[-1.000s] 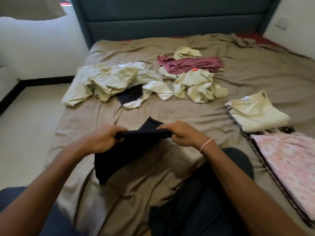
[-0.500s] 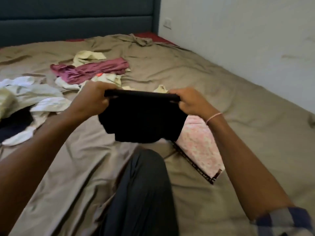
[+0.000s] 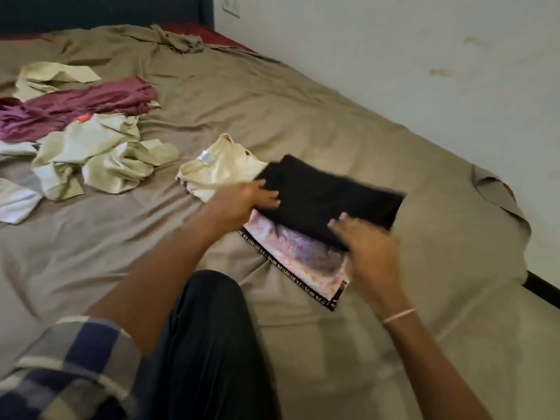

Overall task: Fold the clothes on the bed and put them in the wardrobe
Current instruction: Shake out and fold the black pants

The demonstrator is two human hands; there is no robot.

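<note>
1. Far left we've got the unfolded stuff: a maroon garment [image 3: 75, 107] and crumpled pale green clothes [image 3: 100, 159], loose on the bed [image 3: 303, 116].
2. Our left hand [image 3: 242, 198] has its fingers straight, grasping nothing, and touches the left edge of the folded black garment [image 3: 330, 192].
3. That black one lies across the folded cream top [image 3: 218, 171] and the pink floral cloth [image 3: 303, 259].
4. Our right hand [image 3: 369, 247] is blurry, with its fingers spread loose over the black one's near edge.

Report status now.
Left hand, right hand open, on folded black garment. It lies atop pink floral cloth and cream shirt. Unfolded clothes heaped left, nothing obstructing.
</note>
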